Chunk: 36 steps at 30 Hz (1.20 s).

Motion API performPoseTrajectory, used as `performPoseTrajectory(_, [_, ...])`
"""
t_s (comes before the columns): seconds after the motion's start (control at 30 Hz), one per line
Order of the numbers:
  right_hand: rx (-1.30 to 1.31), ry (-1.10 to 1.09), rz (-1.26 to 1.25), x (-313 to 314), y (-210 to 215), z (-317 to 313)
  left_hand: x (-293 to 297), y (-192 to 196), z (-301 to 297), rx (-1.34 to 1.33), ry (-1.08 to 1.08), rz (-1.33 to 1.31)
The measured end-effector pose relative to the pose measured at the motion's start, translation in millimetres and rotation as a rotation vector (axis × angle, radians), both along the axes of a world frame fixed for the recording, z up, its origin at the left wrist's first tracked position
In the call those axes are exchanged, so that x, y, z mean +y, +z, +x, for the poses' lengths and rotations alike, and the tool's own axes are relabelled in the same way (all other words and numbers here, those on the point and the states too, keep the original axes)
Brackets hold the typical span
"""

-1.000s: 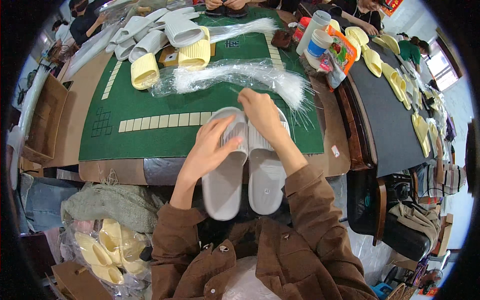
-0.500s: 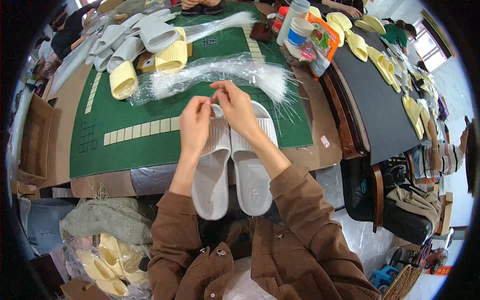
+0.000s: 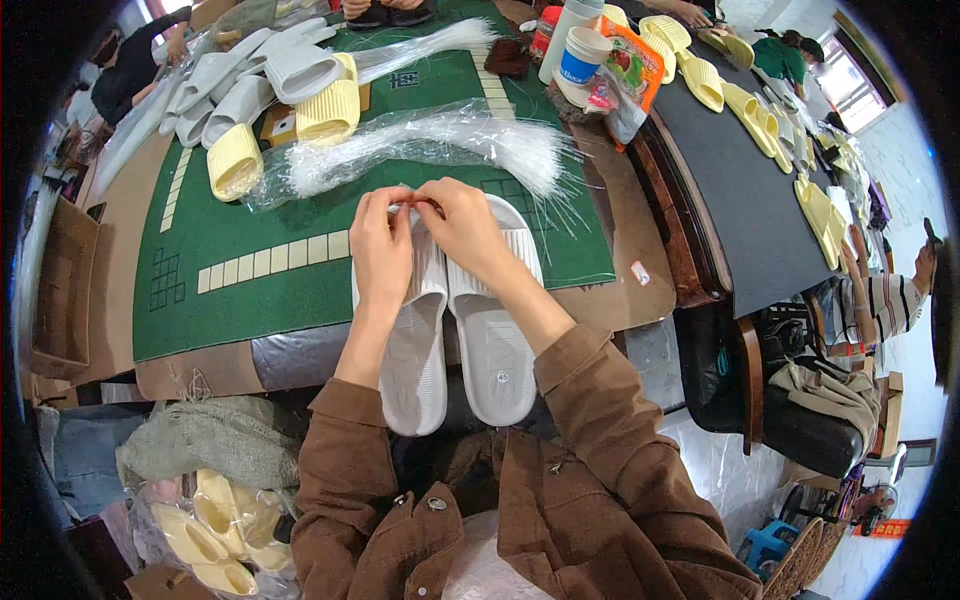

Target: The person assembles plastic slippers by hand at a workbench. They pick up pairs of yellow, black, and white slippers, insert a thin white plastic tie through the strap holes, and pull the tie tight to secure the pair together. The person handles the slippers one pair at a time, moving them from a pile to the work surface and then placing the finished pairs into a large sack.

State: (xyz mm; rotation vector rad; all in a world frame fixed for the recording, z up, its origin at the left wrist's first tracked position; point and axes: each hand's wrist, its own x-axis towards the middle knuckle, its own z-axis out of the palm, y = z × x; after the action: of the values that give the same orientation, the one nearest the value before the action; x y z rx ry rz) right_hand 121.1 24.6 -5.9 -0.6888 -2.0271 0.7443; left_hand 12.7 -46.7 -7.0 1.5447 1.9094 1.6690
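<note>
A pair of light grey slide slippers lies side by side at the table's near edge, heels toward me: the left slipper (image 3: 412,375) and the right slipper (image 3: 497,365). My left hand (image 3: 383,245) and my right hand (image 3: 462,225) meet over the toe end of the left slipper, fingertips pinched together. Whatever sits between those fingertips is too small to make out. Just beyond them, a bundle of thin clear plastic strands (image 3: 540,160) spills from a clear bag (image 3: 400,150).
Grey slippers (image 3: 240,110) and cream slippers (image 3: 234,160) pile up at the far left of the green table mat (image 3: 250,320). A white-and-blue cup (image 3: 582,58) stands far right. More cream slippers (image 3: 757,125) line a dark side table; co-workers sit around. Bagged slippers (image 3: 220,520) lie lower left.
My right hand has lowered and its raised fingers have closed in against my left fingertips. The view has shifted slightly; the slippers stay in place on the table edge.
</note>
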Motion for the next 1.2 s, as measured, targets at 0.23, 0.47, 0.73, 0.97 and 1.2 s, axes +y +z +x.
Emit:
performPoseTrajectory(0.23, [-0.032,-0.111,-0.016,1,-1,4,0,-8,-12,-0.274,0.100,0.003])
performPoseTrajectory(0.47, [-0.094,-0.190,0.060,-7,-3,1,-3,-13,-15,0.209,0.192,-0.061])
performPoseTrajectory(0.73, [-0.078,-0.183,0.050,-7,1,5,5,-14,-9,0.071,0.006,-0.102])
performPoseTrajectory(0.97, [0.018,-0.328,0.084,11,26,70,-4,4,1,-0.067,-0.062,-0.118])
performPoseTrajectory(1.2, [-0.132,-0.917,0.068,62,95,290,-16,21,1,0.368,-0.203,-0.143])
